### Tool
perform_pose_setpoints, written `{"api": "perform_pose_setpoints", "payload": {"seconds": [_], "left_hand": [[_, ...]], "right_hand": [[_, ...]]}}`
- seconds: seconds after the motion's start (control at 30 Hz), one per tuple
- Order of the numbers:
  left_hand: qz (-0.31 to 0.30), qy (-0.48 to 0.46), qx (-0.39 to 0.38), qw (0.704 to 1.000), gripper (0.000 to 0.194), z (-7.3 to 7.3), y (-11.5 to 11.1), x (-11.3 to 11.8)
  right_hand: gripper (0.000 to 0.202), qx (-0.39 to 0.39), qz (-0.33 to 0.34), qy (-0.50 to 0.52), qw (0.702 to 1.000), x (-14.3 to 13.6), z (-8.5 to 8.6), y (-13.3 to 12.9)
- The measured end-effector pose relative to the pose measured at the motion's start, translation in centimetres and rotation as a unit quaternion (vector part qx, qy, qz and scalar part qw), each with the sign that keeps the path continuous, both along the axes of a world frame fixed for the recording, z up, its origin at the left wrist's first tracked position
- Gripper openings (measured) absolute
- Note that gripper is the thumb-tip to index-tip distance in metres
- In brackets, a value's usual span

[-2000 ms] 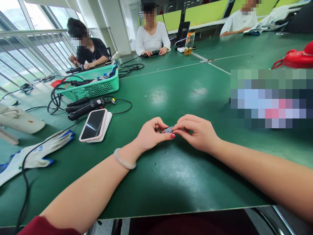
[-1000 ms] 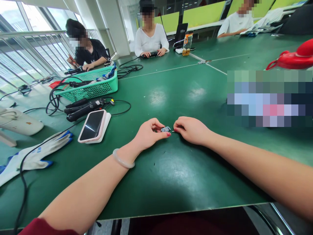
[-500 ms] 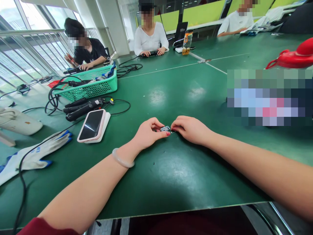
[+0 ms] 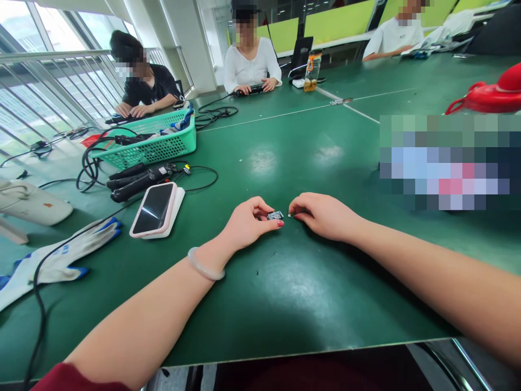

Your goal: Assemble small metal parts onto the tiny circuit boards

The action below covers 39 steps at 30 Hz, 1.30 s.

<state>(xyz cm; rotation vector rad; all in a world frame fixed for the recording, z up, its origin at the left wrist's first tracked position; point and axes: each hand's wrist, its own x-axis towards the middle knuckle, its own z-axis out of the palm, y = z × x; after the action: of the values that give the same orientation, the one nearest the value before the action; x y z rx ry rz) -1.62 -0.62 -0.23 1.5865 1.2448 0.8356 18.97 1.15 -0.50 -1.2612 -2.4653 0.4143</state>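
Observation:
Between the thumb and fingers of my left hand (image 4: 253,220) is a small patterned piece, like a tiny circuit board (image 4: 275,215), held just above or on the green table (image 4: 260,304). My right hand (image 4: 323,216) is pinched to the right of it, with a narrow gap between the two hands. A tiny light-coloured part (image 4: 290,215) shows at my right fingertips, too small to identify. A pale bracelet (image 4: 204,265) circles my left wrist.
Left of my hands lie a phone (image 4: 154,210), black tools (image 4: 140,182), a white-blue glove (image 4: 61,255) and cables. Behind are a green basket (image 4: 152,149) and a bottle (image 4: 312,71). A red object (image 4: 494,95) sits at right. Three people sit across the table.
My right hand has moved slightly right, away from the patterned piece, opening a gap. My left hand has barely moved. The person at far left has lowered a raised hand.

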Motion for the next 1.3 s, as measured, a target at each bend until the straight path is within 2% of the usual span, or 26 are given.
{"api": "perform_pose_setpoints", "payload": {"seconds": [0.23, 0.37, 0.53, 0.77, 1.0, 1.17, 1.3], "left_hand": [[-0.005, 0.026, 0.007, 1.0, 0.034, 0.0, 0.0, 0.0], [-0.006, 0.044, 0.007, 0.999, 0.034, 0.1, -0.1, 0.0], [-0.019, 0.047, 0.014, 0.999, 0.034, -0.1, -0.2, 0.0], [-0.031, 0.045, 0.021, 0.998, 0.037, -0.2, -0.3, 0.1], [-0.027, 0.043, 0.02, 0.999, 0.036, -0.2, -0.2, 0.0], [-0.008, 0.013, 0.043, 0.999, 0.032, -0.2, -0.1, 0.0], [-0.006, -0.066, 0.005, 0.998, 0.029, -0.1, 0.0, 0.2]], "right_hand": [[0.015, 0.028, -0.052, -0.044, 0.997, -0.1, 0.1, 0.1], [0.014, 0.066, -0.063, 0.012, 0.996, -0.3, 0.4, -0.2], [0.012, 0.081, -0.028, 0.094, 0.992, -1.0, 0.8, -1.4], [0.013, 0.049, -0.005, 0.082, 0.995, -2.0, 0.6, -2.0], [0.015, 0.058, -0.003, 0.083, 0.995, -1.7, 0.6, -2.0], [0.017, 0.058, -0.015, 0.07, 0.996, -1.4, 0.6, -1.9], [0.016, 0.075, -0.024, 0.065, 0.995, -1.5, 0.4, -1.9]]}}
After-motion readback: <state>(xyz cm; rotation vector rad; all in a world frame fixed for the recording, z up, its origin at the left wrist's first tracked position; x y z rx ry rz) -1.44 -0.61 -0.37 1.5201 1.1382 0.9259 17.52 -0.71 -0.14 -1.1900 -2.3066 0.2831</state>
